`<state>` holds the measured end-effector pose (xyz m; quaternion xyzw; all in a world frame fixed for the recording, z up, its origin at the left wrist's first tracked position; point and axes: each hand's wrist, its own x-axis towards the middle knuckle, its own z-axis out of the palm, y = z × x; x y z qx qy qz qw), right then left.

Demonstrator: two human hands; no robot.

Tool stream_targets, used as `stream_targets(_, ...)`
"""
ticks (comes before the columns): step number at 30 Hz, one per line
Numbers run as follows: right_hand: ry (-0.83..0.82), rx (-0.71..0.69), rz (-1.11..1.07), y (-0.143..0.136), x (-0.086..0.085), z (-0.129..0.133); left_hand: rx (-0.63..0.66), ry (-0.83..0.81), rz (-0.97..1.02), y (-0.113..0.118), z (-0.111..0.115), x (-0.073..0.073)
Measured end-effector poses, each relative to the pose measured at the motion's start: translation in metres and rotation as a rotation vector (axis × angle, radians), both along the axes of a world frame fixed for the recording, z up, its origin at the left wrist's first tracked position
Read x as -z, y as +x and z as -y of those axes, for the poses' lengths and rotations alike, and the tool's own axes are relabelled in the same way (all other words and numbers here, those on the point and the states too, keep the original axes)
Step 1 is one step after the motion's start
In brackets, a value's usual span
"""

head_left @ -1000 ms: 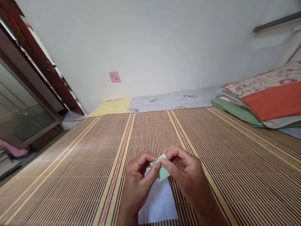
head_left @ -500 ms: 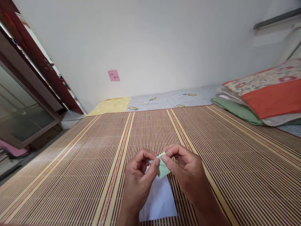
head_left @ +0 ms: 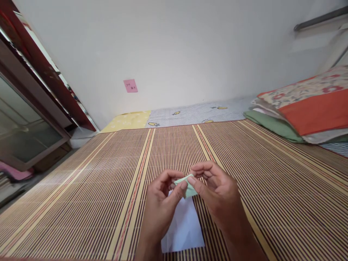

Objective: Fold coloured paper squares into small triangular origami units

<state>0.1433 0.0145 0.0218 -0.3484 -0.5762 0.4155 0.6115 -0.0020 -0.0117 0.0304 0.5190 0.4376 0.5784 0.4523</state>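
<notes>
You have the small green paper (head_left: 192, 191) up between both hands, above the near end of a white sheet (head_left: 185, 228) that lies on the striped mat (head_left: 95, 188). Your left hand (head_left: 163, 203) has its grip closed on the paper's left side, thumb in front; your right hand (head_left: 221, 192) pinches the upper right edge the same way. As for progress, the paper looks already folded into a compact piece with a raised upper edge, so some creasing seems done; that edge does not look pressed flat yet, and how many folds are left cannot be told. Your own fingers are the main obstruction, hiding the back and much of the left side. The white sheet is partly covered by your left hand. Well apart from your hands, a checked cloth (head_left: 187, 116) and a yellow cloth (head_left: 130, 121) run along the wall (head_left: 190, 47), which bears a pink note (head_left: 131, 86); folded bedding (head_left: 318, 112) is piled at far right.
</notes>
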Motion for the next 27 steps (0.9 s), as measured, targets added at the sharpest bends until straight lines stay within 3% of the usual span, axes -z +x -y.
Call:
stream_targets(4, 0.008, -0.003, 0.086, 0.005, -0.003, 0.001, 0.122, -0.037, -0.023, -0.002, -0.003, 0.002)
stream_targets(10, 0.084, -0.008, 0.163, 0.008, -0.011, 0.002, 0.058, -0.019, -0.022, 0.002, 0.000, 0.001)
stream_targets(17, 0.345, 0.097, 0.276, 0.005, -0.015, 0.002, 0.007, 0.000, -0.008, 0.006, 0.000, 0.000)
stream_targets(21, 0.248, 0.140, 0.278, 0.006, -0.014, 0.002, -0.016, 0.002, 0.018, 0.007, -0.001, 0.000)
stream_targets(27, 0.147, 0.034, 0.292, 0.007, -0.013, 0.001, -0.033, 0.005, -0.043, 0.007, 0.000, 0.000)
